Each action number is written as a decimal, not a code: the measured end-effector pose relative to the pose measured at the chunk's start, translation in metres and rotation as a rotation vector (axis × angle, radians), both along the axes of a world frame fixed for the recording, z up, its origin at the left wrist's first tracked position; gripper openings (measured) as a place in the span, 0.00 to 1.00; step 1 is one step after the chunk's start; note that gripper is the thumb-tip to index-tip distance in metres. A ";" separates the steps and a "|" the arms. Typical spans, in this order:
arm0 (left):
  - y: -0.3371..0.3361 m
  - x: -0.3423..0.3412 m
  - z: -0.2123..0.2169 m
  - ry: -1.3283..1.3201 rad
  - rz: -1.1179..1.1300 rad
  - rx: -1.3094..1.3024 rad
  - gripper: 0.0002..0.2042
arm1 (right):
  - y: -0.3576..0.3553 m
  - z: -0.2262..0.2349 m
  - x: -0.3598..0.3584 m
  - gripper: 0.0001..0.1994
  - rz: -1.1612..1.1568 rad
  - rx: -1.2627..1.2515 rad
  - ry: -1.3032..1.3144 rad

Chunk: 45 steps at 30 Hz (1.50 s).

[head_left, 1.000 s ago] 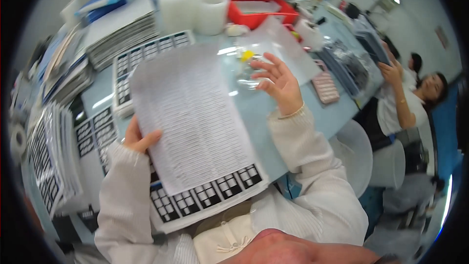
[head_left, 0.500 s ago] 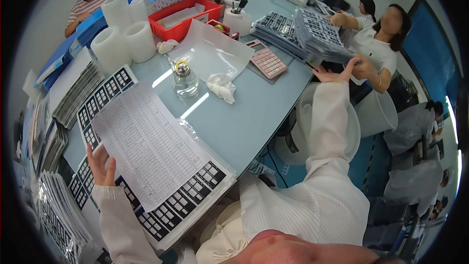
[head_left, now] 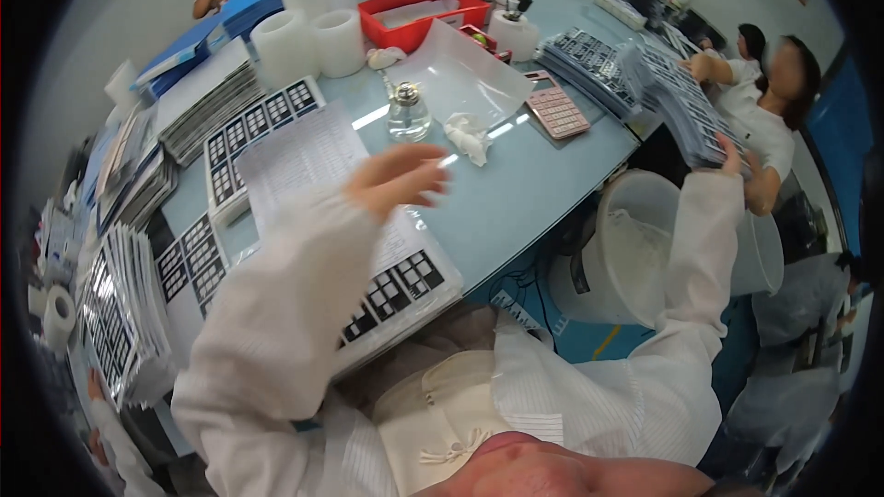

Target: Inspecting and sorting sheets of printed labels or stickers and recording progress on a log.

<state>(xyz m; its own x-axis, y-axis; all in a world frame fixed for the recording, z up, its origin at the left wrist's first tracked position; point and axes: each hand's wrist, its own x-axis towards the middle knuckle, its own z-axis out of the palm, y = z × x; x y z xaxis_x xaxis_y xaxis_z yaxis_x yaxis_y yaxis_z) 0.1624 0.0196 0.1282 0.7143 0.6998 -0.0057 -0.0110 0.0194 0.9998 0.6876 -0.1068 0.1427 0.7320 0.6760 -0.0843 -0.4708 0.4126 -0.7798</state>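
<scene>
My right hand [head_left: 731, 158] is at the near edge of a thick stack of black-and-white printed sheets [head_left: 677, 97], its thumb up along the side and its other fingers mostly hidden. A co-worker in a white top [head_left: 760, 115] holds the same stack from the far side. My left hand [head_left: 402, 180], blurred by motion, is in the air with fingers stretched out and nothing in them. Beneath it lies a paper list with a printed grid [head_left: 295, 156], on top of dark-patterned sheets [head_left: 405, 285] at the table's front edge.
A glass bottle [head_left: 408, 120], crumpled tissue [head_left: 468, 138] and pink calculator [head_left: 558, 111] stand or lie on the table [head_left: 516, 202]. Behind are white rolls [head_left: 339, 41] and a red bin [head_left: 424, 32]. More sheet stacks [head_left: 129, 313] are left; a white bucket [head_left: 589, 267] stands below the table's right edge.
My left hand has lifted off the left side of the paper list and swung right across it. My right hand has moved onto the stack's near edge. The view has shifted.
</scene>
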 end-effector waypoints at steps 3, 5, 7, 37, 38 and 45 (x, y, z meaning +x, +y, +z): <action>-0.005 0.099 -0.020 -0.011 -0.287 -0.536 0.33 | -0.033 0.030 -0.056 0.22 0.041 0.083 -0.088; -0.023 0.152 -0.014 -0.066 -0.367 -0.700 0.42 | -0.050 0.039 -0.079 0.22 0.019 0.043 -0.133; -0.039 0.181 -0.015 -0.213 -0.501 -0.997 0.54 | -0.067 0.046 -0.099 0.24 0.040 -0.048 -0.254; -0.349 -0.373 0.026 -1.380 0.795 0.322 0.35 | -0.041 0.104 -0.770 0.19 0.822 1.629 -1.129; -0.363 -0.394 0.025 -1.363 0.910 0.384 0.36 | -0.054 0.095 -0.796 0.18 1.506 1.025 -0.646; -0.407 -0.516 -0.024 -1.113 1.765 0.380 0.19 | -0.128 0.005 -0.914 0.21 2.260 -0.026 0.312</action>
